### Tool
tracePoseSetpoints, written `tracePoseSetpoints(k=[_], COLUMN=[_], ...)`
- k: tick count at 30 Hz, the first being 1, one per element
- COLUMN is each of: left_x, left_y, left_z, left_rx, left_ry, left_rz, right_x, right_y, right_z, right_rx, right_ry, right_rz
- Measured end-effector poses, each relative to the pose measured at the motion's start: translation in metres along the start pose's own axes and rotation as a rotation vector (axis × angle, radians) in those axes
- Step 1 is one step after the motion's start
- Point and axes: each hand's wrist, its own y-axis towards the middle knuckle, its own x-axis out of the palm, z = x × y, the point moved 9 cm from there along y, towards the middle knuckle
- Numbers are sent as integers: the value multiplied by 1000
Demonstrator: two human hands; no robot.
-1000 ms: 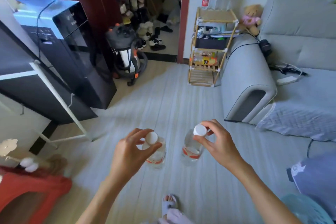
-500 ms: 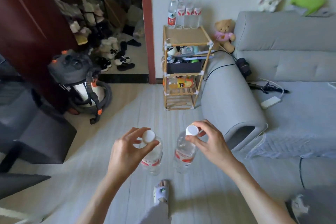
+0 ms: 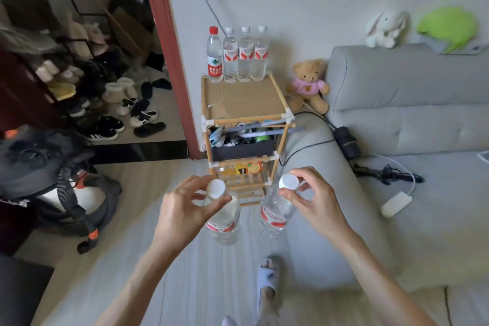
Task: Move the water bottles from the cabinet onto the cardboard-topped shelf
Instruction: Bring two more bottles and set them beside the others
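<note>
My left hand (image 3: 182, 212) pinches the white cap of a clear water bottle (image 3: 224, 222) with a red label, which hangs below it. My right hand (image 3: 315, 198) grips another white-capped water bottle (image 3: 274, 216) the same way. Straight ahead stands a wooden shelf with a cardboard top (image 3: 243, 98). At the back edge of the cardboard stands a row of bottles: one red-capped bottle (image 3: 214, 55) and three white-capped bottles (image 3: 246, 55). The front of the cardboard is bare. The cabinet is out of view.
A grey sofa (image 3: 397, 119) stands right of the shelf, with a teddy bear (image 3: 308, 85) wedged between them and cables on the seat. A vacuum cleaner (image 3: 53, 182) sits on the floor at left. Shoes fill the doorway behind the red door frame (image 3: 169, 55). My slippered foot (image 3: 268, 272) is below.
The view has swung right and come closer to the shelf, which looks larger and more central. Both hands still carry their bottles by the caps. The black cabinet has left the view.
</note>
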Motion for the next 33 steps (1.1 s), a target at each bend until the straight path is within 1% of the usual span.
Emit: tracePoseSetpoints(k=[3, 9, 16, 20, 26, 33], left_x=[15, 31, 23, 22, 20, 31], left_y=[60, 172, 301, 366, 449, 510], left_z=[7, 15, 28, 11, -29, -60], left_rx=[9, -79, -35, -1, -33, -74], left_ry=[7, -57, -62, -22, 18, 26], left_rz=[65, 170, 247, 234, 204, 110], right_x=[-13, -40, -38, -12, 28, 62], right_y=[67, 199, 330, 387, 454, 502], right_z=[24, 35, 51, 76, 111, 123], right_rx=[-2, -94, -125, -80, 17, 67], right_ry=[45, 47, 44, 33, 61, -3], right_rz=[-8, -3, 36, 46, 10, -53])
